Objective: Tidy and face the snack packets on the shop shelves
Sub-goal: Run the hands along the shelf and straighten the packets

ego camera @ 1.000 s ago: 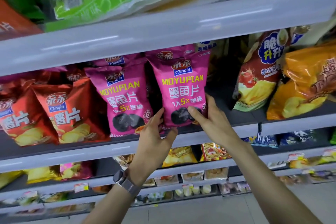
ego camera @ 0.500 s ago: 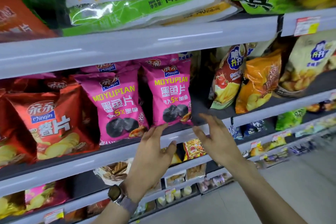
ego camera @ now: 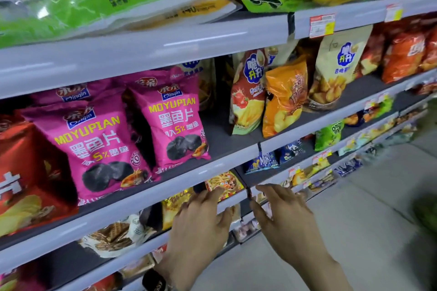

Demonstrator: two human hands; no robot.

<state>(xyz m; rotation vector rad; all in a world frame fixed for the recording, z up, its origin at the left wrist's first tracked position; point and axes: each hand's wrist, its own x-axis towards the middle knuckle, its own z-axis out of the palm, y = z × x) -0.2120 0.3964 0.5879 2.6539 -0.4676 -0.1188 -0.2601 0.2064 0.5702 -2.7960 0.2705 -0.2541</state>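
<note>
Bright, even light from overhead; white glare streaks run along the grey shelf edge point(ego camera: 189, 40) and the glossy green packet point(ego camera: 71, 7) above; shelf recesses fall into shadow; the pink packets point(ego camera: 175, 120) read sharp; the left hand point(ego camera: 201, 227), right hand point(ego camera: 286, 217) and far right side smear with blur; shelf lines bow toward the edges.

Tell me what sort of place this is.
Most likely a shop's snack aisle: tiered grey shelves stocked with pink snack packets, and price tags clipped to the shelf edges.
</note>
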